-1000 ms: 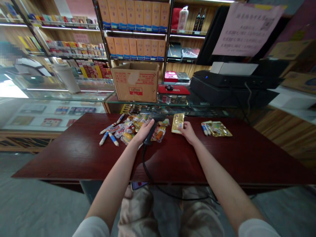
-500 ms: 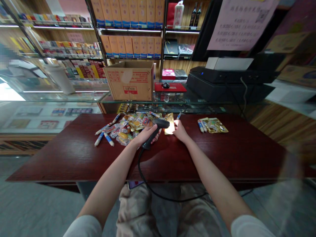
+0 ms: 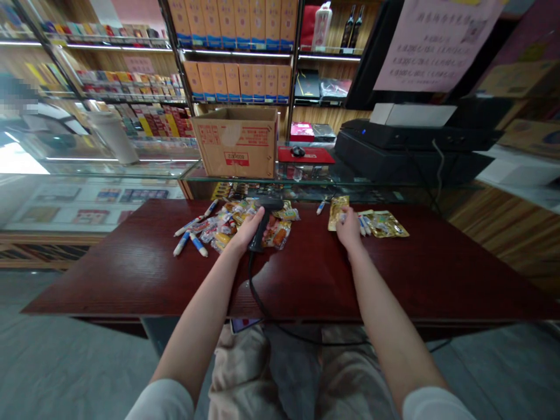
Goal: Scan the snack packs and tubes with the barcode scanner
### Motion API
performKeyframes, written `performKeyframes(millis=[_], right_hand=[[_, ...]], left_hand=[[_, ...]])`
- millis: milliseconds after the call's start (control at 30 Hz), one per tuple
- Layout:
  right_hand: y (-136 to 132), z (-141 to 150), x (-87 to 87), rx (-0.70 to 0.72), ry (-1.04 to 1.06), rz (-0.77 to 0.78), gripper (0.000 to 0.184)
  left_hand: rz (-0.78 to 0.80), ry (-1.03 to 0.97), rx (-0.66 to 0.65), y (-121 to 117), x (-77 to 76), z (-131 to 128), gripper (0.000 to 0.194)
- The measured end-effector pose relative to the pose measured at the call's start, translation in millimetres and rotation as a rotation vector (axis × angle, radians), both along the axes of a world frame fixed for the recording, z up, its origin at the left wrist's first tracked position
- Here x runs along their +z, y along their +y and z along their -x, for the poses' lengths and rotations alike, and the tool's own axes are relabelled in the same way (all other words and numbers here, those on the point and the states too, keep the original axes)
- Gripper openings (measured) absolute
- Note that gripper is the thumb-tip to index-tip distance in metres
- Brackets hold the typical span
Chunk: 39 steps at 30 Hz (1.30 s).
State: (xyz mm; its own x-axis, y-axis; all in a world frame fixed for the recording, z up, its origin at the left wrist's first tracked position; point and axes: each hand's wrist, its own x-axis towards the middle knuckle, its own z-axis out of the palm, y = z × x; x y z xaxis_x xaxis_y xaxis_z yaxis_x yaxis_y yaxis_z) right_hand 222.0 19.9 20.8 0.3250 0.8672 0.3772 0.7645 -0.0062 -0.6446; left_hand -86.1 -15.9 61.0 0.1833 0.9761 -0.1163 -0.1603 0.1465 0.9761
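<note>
Wears pale, whitish short sleeves, plain in cut and ending near the elbow on both the left sleeve and the right sleeve. Goes bare from there down: slim forearms narrowing smoothly to slender wrists, then hands of slight build, both the left hand and the right hand, with fingers partly hidden. Also wears loose beige trousers, visible below the near edge of the bench, soft-looking, creased over both thighs and shaded to brownish grey in the folds.

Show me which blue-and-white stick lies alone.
The blue-and-white stick between the snack pile and the right hand; the others in view lie clustered.
</note>
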Motion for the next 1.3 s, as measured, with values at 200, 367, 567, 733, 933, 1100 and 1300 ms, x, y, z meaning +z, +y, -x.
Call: performKeyframes(millis=[200, 367, 567, 733, 933, 1100, 1300], right_hand=[[-13.4, -22.9, -3.5, -0.348, -0.255, 0.057, 0.037], [-3.4, 7.9, -0.9, -0.134, -0.347, 0.013, 0.040], [36.2, 74.1, -9.9, 0.373, -0.298, 0.165, 0.068], [49.4, 90.0, -16.9, 0.276, -0.227, 0.204, 0.054], [44.5, 59.6, -16.1, 0.341, 0.103, 0.063, 0.041], [25.2, 33.8, -14.3, 0.439, 0.505, 0.032, 0.055], [8.6, 22.4, -17.9, 0.464, 0.556, -0.093, 0.048]], left_hand=[[0.081, 0.000, 0.224, 7.1, 2.2, 13.9, 0.056], [0.061, -0.032, 0.248, 8.5, 3.0, 14.1, 0.054], [0.043, -0.039, 0.161, 3.3, 5.1, 11.2, 0.057], [0.042, -0.051, 0.195, 3.2, 6.5, 10.6, 0.054], [0.031, -0.078, 0.148, 0.8, 10.9, 5.5, 0.051], [0.038, -0.151, 0.005, -3.8, 7.6, -9.2, 0.056], [0.047, -0.143, -0.161, -11.7, 0.2, -25.6, 0.055]])
